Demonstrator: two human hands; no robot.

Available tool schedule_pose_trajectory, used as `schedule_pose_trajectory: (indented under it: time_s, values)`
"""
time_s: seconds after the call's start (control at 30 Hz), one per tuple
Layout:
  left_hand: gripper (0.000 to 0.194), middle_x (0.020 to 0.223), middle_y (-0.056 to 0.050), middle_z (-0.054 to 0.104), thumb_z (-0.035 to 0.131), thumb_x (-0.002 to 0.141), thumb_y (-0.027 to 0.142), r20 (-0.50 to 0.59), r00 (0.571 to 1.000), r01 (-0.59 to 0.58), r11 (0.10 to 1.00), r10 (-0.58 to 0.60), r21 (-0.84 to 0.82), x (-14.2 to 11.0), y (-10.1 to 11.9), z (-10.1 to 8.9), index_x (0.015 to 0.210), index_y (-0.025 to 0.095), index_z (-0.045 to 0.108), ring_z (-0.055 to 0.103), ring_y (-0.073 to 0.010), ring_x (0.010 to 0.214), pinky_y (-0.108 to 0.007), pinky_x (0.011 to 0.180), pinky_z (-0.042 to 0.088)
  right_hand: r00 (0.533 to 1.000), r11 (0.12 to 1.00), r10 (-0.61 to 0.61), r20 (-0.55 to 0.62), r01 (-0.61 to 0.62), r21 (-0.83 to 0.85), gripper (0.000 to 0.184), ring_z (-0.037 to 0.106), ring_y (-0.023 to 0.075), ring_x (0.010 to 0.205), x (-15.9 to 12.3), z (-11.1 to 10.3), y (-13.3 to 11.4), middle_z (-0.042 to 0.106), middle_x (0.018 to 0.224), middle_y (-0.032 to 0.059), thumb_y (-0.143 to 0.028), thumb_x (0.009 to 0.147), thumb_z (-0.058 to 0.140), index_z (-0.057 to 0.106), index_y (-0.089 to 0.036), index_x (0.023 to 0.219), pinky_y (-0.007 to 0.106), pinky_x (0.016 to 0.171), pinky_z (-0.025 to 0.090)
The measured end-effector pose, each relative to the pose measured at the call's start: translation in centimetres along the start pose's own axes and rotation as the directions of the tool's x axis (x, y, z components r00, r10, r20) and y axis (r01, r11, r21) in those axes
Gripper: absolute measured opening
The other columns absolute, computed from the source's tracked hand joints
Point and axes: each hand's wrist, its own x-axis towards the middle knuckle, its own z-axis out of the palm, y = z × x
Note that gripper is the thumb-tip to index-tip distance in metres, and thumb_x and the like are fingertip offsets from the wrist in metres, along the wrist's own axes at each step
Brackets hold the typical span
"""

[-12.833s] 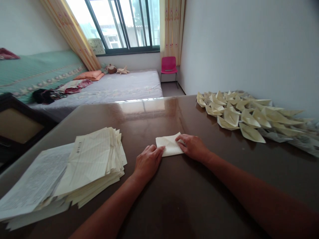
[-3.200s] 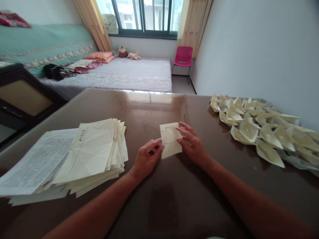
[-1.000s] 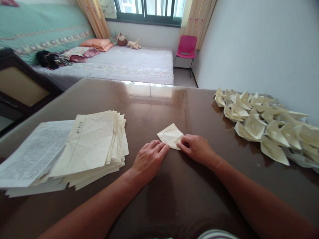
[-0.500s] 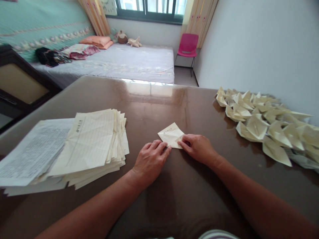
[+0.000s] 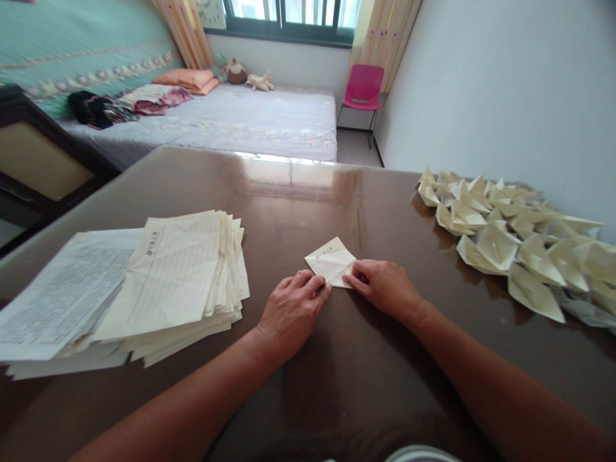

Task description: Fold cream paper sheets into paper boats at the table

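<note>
A small cream sheet of folded paper point(image 5: 330, 258) lies on the brown table in front of me, turned cornerwise, with a line of print near its far corner. My left hand point(image 5: 294, 308) grips its near left edge, fingers close together and pressed down. At the right corner, my right hand point(image 5: 382, 285) pinches the paper between thumb and curled fingers. The parts of the paper under my fingertips are hidden.
A thick stack of lined sheets point(image 5: 168, 276) lies on the left, overlapping printed pages point(image 5: 72, 292). Many folded paper boats point(image 5: 495, 247) crowd the right side by the wall. Beyond the glossy table point(image 5: 289, 218) stand a bed point(image 5: 269, 122) and a pink chair point(image 5: 363, 88).
The paper was a low rectangle, later a taller one showing its printed heading; now it sits diamond-like with folded edges. My hands have barely shifted in the last second. The view tilted down.
</note>
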Motion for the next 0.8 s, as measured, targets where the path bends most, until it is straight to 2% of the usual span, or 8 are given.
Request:
schedule_pose_trajectory:
  time_s: [0.33, 0.5, 0.8]
  values:
    - [0.028, 0.114, -0.001, 0.062, 0.047, 0.094, 0.023, 0.027, 1.000, 0.007, 0.999, -0.006, -0.043, 0.09, -0.09, -0.09, 0.120, 0.024, 0.058, 0.049, -0.0213, 0.110, -0.035, 0.087, 0.042, 1.000, 1.000, 0.020, 0.023, -0.020, -0.007, 0.033, 0.051, 0.0119, 0.060, -0.14, -0.47, -0.35, 0.065, 0.072, -0.0016, -0.047, 0.090, 0.047, 0.058, -0.022, 0.071, 0.025, 0.053, 0.019]
    - [0.030, 0.114, -0.003, 0.062, 0.046, 0.094, 0.024, -0.005, 0.999, 0.049, 0.998, -0.049, -0.048, 0.14, -0.01, 0.14, 0.122, 0.023, 0.057, 0.049, -0.0220, 0.110, -0.037, 0.087, 0.042, 0.999, 1.000, -0.017, 0.032, 0.017, 0.007, 0.034, 0.051, 0.0114, 0.061, -0.06, -0.16, 0.01, 0.064, 0.073, -0.0016, -0.048, 0.091, 0.047, 0.057, -0.022, 0.072, 0.025, 0.054, 0.020]
    - [0.029, 0.111, -0.003, 0.062, 0.042, 0.095, 0.026, 0.023, 0.999, 0.024, 0.994, -0.022, -0.103, 0.26, -0.26, -0.22, 0.118, 0.025, 0.060, 0.049, -0.0223, 0.108, -0.037, 0.086, 0.041, 0.999, 0.999, -0.048, 0.012, 0.047, 0.022, 0.034, 0.052, 0.0115, 0.063, -0.22, 0.20, 0.37, 0.063, 0.074, -0.0023, -0.049, 0.091, 0.047, 0.056, -0.021, 0.073, 0.025, 0.054, 0.021]
